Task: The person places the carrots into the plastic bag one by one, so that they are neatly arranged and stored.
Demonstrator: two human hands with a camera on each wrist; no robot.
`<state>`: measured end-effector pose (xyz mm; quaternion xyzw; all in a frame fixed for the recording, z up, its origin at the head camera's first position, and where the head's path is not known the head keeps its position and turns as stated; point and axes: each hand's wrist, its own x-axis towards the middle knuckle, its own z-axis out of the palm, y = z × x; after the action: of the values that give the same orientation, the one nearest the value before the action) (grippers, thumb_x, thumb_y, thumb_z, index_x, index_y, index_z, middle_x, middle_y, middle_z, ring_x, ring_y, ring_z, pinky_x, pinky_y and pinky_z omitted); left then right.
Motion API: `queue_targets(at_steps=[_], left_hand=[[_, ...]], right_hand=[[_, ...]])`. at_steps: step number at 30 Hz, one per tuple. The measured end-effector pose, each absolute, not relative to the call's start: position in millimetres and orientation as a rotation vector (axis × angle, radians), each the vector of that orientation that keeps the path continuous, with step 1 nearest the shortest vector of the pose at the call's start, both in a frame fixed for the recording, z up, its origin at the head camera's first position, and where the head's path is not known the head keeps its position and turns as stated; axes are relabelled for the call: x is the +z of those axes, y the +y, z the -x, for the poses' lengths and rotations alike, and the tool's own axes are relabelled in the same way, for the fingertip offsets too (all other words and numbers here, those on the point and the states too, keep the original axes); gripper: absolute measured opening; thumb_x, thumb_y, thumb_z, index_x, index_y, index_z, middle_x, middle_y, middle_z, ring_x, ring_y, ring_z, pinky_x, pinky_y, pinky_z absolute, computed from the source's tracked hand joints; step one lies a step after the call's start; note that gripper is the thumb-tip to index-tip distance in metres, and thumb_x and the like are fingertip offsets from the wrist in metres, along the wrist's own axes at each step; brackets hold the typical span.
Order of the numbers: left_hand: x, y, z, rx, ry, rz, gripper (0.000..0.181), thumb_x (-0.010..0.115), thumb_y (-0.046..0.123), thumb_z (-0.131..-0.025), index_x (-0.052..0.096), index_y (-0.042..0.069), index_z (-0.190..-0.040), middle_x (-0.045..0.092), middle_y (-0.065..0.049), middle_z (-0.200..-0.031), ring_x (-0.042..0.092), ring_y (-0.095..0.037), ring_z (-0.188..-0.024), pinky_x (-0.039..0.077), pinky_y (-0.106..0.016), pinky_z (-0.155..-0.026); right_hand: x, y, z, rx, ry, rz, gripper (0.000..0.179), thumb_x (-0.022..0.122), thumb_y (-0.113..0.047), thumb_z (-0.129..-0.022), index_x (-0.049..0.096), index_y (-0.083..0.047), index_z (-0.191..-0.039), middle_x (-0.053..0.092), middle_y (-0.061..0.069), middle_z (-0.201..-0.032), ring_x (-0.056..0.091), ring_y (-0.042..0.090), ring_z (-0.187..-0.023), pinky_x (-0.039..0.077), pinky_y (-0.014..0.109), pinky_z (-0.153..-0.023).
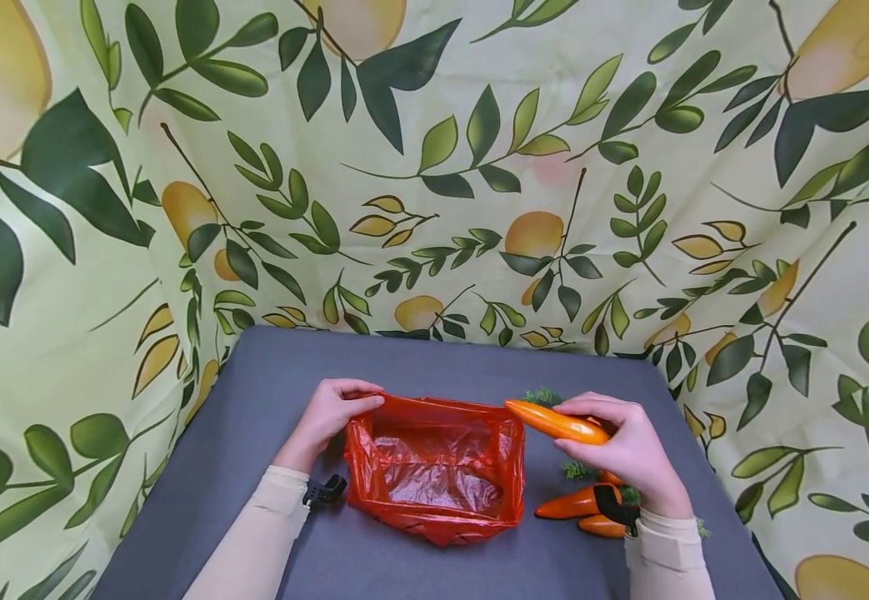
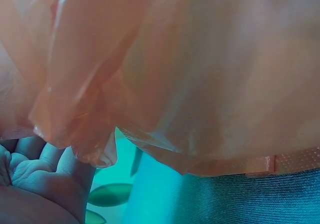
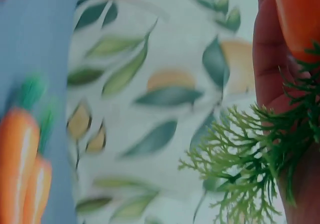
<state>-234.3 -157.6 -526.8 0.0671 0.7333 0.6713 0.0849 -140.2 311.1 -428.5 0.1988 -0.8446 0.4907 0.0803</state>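
Note:
A red plastic bag [image 1: 434, 527] stands with its mouth spread wide in the middle of the table. My left hand [image 1: 337, 412] pinches its rim at the back left corner. In the left wrist view, the thin plastic [image 2: 200, 74] fills most of the picture, above that hand's curled fingers. Just beyond the bag's right side, my right hand [image 1: 625, 433] grips an orange carrot [image 1: 554, 423], its tip pointing left at the bag's back right corner. The carrot's feathery green top [image 3: 245, 154] hangs along the palm in the right wrist view.
Several more carrots [image 1: 571, 504] with green tops lie on the grey table [image 1: 314, 358] right of the bag, partly hidden by my right hand and wrist strap. Fabric printed with leaves and fruit [image 1: 434, 250] hangs behind and at both sides.

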Motion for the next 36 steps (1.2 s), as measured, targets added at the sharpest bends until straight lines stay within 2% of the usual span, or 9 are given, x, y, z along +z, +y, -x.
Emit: queue_targets(at_steps=[4,10,15,18,23,29,36], left_hand=[[-526.6,-157.2,234.5,2.009,2.182,-0.199,0.033,0.088,0.021,-0.098,0.083,0.000,-0.124,0.084,-0.018,-0.115,0.083,-0.040,-0.096,0.070,-0.034,-0.072],[-525.9,-156.8,234.1,2.010,2.195,-0.202,0.033,0.088,0.022,-0.098,0.084,0.001,-0.124,0.084,-0.018,-0.116,0.082,-0.042,-0.099,0.070,-0.032,-0.073],[-523.9,-155.9,233.0,2.005,2.199,-0.199,0.033,0.088,0.022,-0.098,0.084,0.001,-0.123,0.084,-0.016,-0.116,0.081,-0.031,-0.097,0.069,-0.031,-0.074],[-522.9,-155.3,232.5,2.006,2.198,-0.191,0.033,0.089,0.022,-0.097,0.084,0.002,-0.123,0.084,-0.015,-0.115,0.081,-0.027,-0.094,0.069,-0.030,-0.073],[-523.2,-155.6,232.7,2.005,2.194,-0.193,0.033,0.089,0.022,-0.097,0.084,0.002,-0.123,0.084,-0.016,-0.115,0.083,-0.032,-0.091,0.069,-0.031,-0.071],[-523.7,-155.4,232.9,2.009,2.189,-0.200,0.032,0.089,0.021,-0.097,0.085,0.002,-0.122,0.084,-0.015,-0.113,0.082,-0.030,-0.090,0.069,-0.031,-0.071],[-523.5,-155.8,232.5,2.017,2.174,-0.212,0.032,0.088,0.020,-0.098,0.084,0.001,-0.123,0.084,-0.016,-0.113,0.083,-0.032,-0.092,0.069,-0.032,-0.072]], right_hand=[[-423.6,278.4,158.1,1.514,-2.457,-0.806,0.041,0.099,-0.004,-0.082,0.086,-0.016,-0.119,0.082,0.005,-0.118,0.076,0.019,-0.100,0.068,0.030,-0.079],[-416.0,231.6,175.6,1.462,-2.395,-1.058,0.041,0.100,-0.011,-0.083,0.086,-0.020,-0.121,0.083,0.000,-0.115,0.076,0.017,-0.101,0.067,0.030,-0.074],[-410.6,203.0,181.5,1.434,-2.383,-1.158,0.040,0.101,-0.018,-0.083,0.086,-0.026,-0.120,0.083,-0.006,-0.114,0.076,0.016,-0.102,0.065,0.030,-0.073],[-409.8,190.3,182.0,1.438,-2.401,-1.182,0.038,0.100,-0.021,-0.085,0.086,-0.027,-0.120,0.083,-0.007,-0.115,0.075,0.015,-0.103,0.066,0.031,-0.074],[-419.8,176.3,183.6,1.407,-2.467,-1.182,0.035,0.098,-0.024,-0.088,0.086,-0.027,-0.120,0.082,-0.008,-0.116,0.073,0.014,-0.101,0.065,0.030,-0.078],[-436.9,169.1,185.9,1.311,-2.637,-1.086,0.034,0.098,-0.029,-0.089,0.084,-0.033,-0.120,0.081,-0.013,-0.115,0.071,0.011,-0.097,0.065,0.028,-0.078],[-460.3,163.2,189.0,1.105,-2.813,-1.024,0.032,0.096,-0.021,-0.090,0.084,-0.023,-0.119,0.081,-0.009,-0.111,0.067,0.008,-0.091,0.062,0.025,-0.080]])
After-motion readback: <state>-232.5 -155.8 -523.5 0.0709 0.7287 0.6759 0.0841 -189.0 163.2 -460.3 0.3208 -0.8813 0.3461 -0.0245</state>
